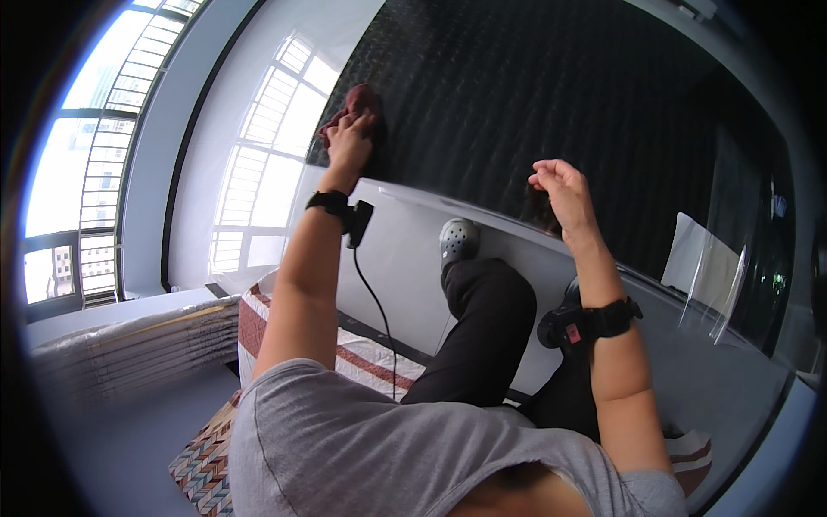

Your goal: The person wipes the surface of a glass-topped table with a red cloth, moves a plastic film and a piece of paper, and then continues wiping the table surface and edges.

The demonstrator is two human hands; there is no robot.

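Observation:
My left hand presses on a crumpled dark red cloth, gripping part of it, at the left end of a glossy black panel. My right hand hangs over the panel's near edge, fingers loosely curled, with nothing visible in it. Black straps with small devices circle both wrists; a cable runs from the left device. Whether the right hand touches the panel cannot be told.
A white sheet under clear plastic stands at the panel's right part. Barred windows are at the left. Below them is a ribbed, plastic-wrapped stack. My legs and a grey clog are beneath the panel's pale edge.

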